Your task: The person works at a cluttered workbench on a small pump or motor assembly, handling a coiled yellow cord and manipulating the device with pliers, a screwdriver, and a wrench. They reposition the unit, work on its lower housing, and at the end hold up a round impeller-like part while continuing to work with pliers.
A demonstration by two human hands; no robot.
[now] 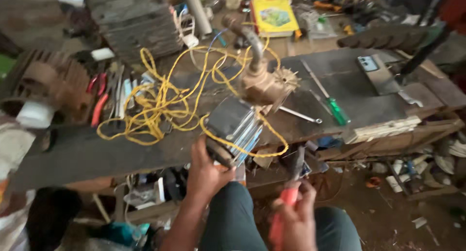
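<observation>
My left hand grips the near end of a small water pump, a grey motor body with a rusty brown pump head and a curved pipe, lying on the dark wooden workbench. Around the motor loops a tangled yellow wire that spreads to the left. Lower down, my right hand holds a tool with a red-orange handle, its dark shaft pointing up toward the bench edge. My knees in dark trousers fill the bottom of the view.
A green-handled screwdriver, a spanner and a phone lie on the bench right of the pump. Red-handled pliers and other tools lie left. A yellow book sits behind. Clutter covers the floor under the bench.
</observation>
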